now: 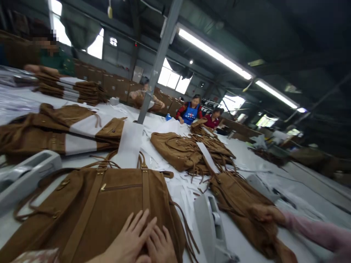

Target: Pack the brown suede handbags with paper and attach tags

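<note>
A large brown bag (117,212) lies flat on the table in front of me, with two long straps, metal buckles and a short zipper across its upper part. My left hand (130,237) rests on the bag near its right strap, fingers stretched out. Close beside it, my right hand (161,244) also lies on the brown surface with fingers extended; its lower part is cut off by the frame edge. Neither hand grips anything. Thin cords hang off the bag's right side.
Grey tape dispensers (210,226) stand to the right and at the left edge. Another person's hand (267,213) in a pink sleeve holds a brown bag (241,197) on the right. More brown bags (175,149), white paper strips and a metal post (159,58) lie beyond, with several people around.
</note>
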Demonstrator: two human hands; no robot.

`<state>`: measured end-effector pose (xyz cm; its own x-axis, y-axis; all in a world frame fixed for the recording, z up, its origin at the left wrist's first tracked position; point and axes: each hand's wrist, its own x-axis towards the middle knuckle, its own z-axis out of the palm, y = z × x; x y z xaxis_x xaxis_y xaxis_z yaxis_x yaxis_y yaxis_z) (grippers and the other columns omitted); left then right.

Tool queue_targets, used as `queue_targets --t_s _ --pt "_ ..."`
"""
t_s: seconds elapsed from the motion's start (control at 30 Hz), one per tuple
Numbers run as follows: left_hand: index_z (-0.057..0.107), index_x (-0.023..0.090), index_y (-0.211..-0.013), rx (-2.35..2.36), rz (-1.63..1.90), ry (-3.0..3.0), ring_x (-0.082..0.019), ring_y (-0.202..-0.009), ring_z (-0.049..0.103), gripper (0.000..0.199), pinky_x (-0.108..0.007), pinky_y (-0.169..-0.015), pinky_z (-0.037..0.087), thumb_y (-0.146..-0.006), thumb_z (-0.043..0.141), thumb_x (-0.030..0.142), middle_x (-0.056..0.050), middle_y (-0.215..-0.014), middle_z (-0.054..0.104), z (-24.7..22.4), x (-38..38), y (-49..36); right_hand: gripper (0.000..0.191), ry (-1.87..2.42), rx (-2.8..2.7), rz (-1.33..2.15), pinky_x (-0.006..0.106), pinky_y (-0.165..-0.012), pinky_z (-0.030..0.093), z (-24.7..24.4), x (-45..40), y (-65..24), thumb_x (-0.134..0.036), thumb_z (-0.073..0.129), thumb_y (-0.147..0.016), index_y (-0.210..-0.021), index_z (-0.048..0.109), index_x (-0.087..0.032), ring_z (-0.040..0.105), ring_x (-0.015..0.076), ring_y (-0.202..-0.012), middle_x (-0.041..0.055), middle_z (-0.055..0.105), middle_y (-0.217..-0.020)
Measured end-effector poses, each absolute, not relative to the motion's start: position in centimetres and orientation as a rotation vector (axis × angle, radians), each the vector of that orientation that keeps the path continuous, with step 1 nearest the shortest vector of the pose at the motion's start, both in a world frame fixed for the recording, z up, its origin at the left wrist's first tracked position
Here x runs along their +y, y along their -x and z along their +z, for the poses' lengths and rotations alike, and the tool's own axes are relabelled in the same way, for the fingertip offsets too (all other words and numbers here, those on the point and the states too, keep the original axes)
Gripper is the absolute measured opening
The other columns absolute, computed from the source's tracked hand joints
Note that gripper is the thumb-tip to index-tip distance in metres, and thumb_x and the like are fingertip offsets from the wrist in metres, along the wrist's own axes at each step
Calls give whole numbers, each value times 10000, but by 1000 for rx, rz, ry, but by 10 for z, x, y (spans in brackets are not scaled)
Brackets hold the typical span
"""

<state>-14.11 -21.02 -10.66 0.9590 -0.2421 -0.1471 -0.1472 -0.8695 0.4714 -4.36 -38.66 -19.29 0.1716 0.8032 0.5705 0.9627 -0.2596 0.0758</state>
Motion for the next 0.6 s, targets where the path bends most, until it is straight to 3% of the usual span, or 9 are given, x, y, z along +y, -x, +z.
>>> queue_targets --t_s 0.13,0.2,0.27,0.4,0.5,0.6 --pt "-43 367 -1443 -566 -202 -2629 -394 -1376 97 700 -702 -1068 221 -916 415 421 -156 -1512 80 -133 -217 149 546 2195 -1588 -115 460 -1096 353 -164 -395 53 -328 443 -907 -1433 308 -267 479 212 -1264 36 549 -1350" --pt "-45 366 -1436 -574 -178 -2679 -387 -1370 118 697 -700 -1058 239 -922 426 340 -166 -1503 112 -140 -220 152 557 2105 -1459 247 443 -1114 336 -135 -398 50 -346 512 -863 -1397 377 -260 455 214 -1289 41 509 -1388" --pt "-29 363 -1431 -523 -183 -2762 -389 -1363 123 704 -714 -1039 239 -913 443 295 -192 -1493 137 -144 -222 157 468 1983 -1195 444 381 -1061 410 -102 -397 41 -306 501 -860 -1321 471 -234 515 194 -1233 60 565 -1326" --pt "1 383 -1430 -534 -135 -2858 -381 -1359 182 692 -693 -1008 315 -908 446 295 -205 -1478 182 -137 -219 166 335 2035 -743 287 332 -922 504 -36 -392 17 -277 426 -907 -1204 557 -193 628 176 -1044 74 676 -1107" --pt "74 356 -1452 -647 208 -2946 -390 -1282 402 658 -633 -974 386 -909 445 344 -213 -1413 360 -131 -215 166 294 2195 -766 -6 339 -896 508 -4 -388 15 -273 419 -917 -1138 595 -193 631 181 -987 78 682 -1053" --pt "251 301 -1448 -746 835 -2981 -335 -1109 598 579 -617 -1102 100 -909 437 403 -183 -1264 570 -138 -214 161 339 2229 -1049 -188 334 -950 479 -6 -383 29 -191 381 -910 -1211 535 -191 581 174 -1081 87 647 -1131"
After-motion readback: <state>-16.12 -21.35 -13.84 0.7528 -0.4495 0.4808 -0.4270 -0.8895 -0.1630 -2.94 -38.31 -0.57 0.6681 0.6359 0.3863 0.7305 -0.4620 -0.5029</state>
